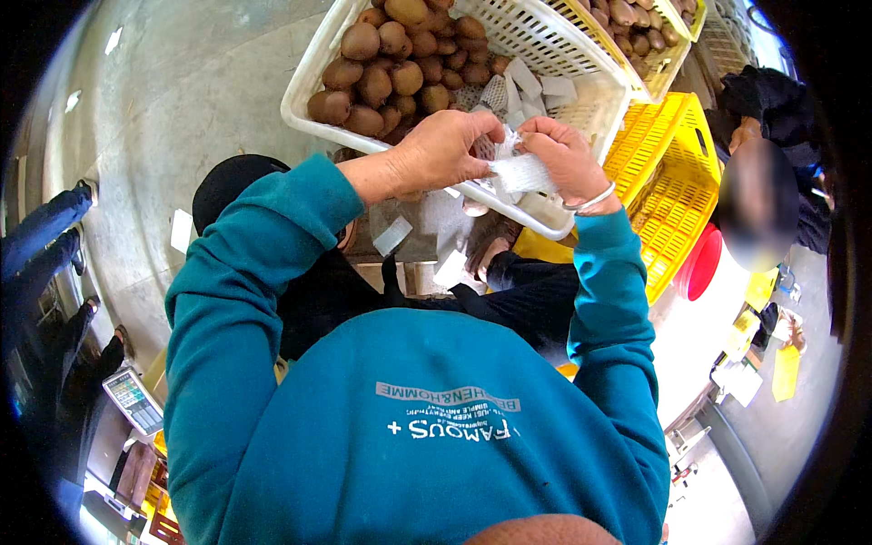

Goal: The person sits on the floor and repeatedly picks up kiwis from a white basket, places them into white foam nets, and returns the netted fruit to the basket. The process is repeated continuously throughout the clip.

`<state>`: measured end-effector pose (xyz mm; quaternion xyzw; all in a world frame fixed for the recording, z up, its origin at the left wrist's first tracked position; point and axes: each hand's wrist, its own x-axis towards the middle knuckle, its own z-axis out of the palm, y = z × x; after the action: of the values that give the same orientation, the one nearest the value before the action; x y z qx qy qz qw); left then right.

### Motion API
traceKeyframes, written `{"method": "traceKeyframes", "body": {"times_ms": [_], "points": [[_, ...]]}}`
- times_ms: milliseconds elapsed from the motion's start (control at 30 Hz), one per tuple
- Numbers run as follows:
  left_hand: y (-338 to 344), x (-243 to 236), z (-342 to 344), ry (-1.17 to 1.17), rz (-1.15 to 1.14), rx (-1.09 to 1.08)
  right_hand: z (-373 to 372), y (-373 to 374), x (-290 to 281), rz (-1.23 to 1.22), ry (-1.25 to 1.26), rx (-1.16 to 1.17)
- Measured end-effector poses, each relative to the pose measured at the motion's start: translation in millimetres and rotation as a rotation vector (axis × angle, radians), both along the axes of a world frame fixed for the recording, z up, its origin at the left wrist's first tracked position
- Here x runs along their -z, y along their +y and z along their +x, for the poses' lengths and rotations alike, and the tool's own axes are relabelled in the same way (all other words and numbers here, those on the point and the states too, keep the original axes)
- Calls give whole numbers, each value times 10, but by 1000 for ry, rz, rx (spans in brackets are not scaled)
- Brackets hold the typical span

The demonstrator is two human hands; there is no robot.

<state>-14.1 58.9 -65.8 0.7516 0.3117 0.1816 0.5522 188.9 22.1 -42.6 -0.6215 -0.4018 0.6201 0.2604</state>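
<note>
A white plastic crate (pixel 318 68) at twelve o'clock holds brown kiwifruit (pixel 391 64) and loose foam nets. A yellow crate (pixel 677 173) sits at two o'clock. At centre, the left hand (pixel 436 150) and right hand (pixel 568 159) meet, fingers of both pinching a white foam net sleeve (pixel 520 171).

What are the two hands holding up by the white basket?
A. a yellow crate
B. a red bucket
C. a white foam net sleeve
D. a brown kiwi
C: the left hand and right hand both pinch a white foam net sleeve between them, in front of the white basket; the kiwis lie in the basket, untouched.
</note>
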Motion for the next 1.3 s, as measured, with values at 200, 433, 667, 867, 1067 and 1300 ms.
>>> {"method": "traceKeyframes", "body": {"times_ms": [200, 433, 667, 867, 1067, 1300], "points": [[47, 43, -1, -66, -380, 96, 190, 400, 320, -153, 264, -295], [46, -158, 24, -173, -819, 168, 434, 1275, 1513, 286, -350, -425], [2, -132, 12, -85, -862, 190, 544, 1547, 2305, 58, -1176, -245], [-25, -122, 8, -143, -811, 260, 595, 1646, 2408, -99, -1138, -251], [-95, -145, 31, -245, -644, 195, 676, 1559, 2657, 53, -1099, -101], [-40, -288, -21, -151, -900, 309, 563, 1483, 2705, 54, -938, 140]]}}
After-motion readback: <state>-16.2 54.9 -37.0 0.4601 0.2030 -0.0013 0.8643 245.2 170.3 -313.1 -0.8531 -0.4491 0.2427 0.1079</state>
